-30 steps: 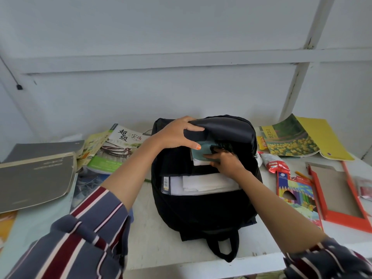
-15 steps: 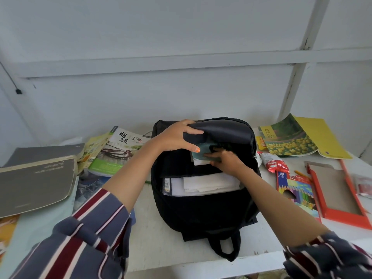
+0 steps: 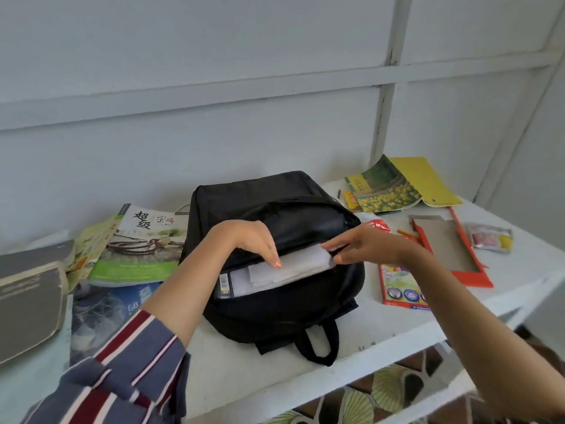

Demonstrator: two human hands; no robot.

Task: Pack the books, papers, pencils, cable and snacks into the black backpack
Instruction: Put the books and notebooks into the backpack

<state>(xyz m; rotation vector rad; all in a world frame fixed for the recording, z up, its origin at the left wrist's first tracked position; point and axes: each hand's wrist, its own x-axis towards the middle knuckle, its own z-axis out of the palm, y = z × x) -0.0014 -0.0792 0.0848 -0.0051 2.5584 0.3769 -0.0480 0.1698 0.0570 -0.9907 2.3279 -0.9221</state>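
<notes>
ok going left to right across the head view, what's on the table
grey book → green book → backpack → pencil box → orange frame → snack packet

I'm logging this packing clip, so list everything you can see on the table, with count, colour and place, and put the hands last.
Backpack: one, black, table centre, unzipped.
White papers: a stack, in the backpack's opening.
Green and white book: one, left of the backpack.
Grey book: one, far left.
Blue book: one, under the green book, front left.
Yellow flower book: one, open, back right.
Coloured pencil box: one, multicoloured, right of the backpack.
Orange frame: one, cardboard backed, right.
Snack packet: one, clear with red and yellow, far right.
Red wrapper: one, behind the right hand.
Left hand: fingertips on the papers.
Right hand: pinches the papers' right end.
</notes>
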